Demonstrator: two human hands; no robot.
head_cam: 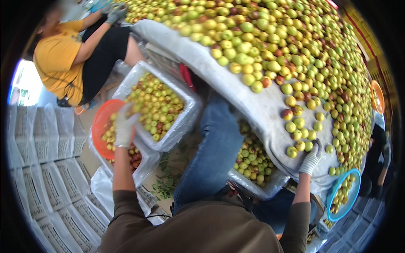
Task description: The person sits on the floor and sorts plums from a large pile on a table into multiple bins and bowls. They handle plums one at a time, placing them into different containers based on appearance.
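Observation:
My left hand (124,128), in a pale knit glove, hangs over the right side of an orange plastic basin (98,134) that holds fruit. Its fingertips are blurred and reach towards a plastic-lined crate (190,106) full of yellow-green, jujube-like fruit (158,110). Whether a fruit is in those fingers cannot be made out. My right hand (311,159), in a striped glove with dark fingertips, rests on the cloth-covered table (284,158). Its fingers are beside a few loose green fruits (300,145); the palm is hidden.
Fruit (303,57) is heaped over the table. Below its edge, by my leg, sits another lined crate (253,170). A blue-rimmed basin (343,194) of fruit stands at right. A person in a yellow shirt (58,53) sits at upper left. Plastic-covered crates (47,180) line the left.

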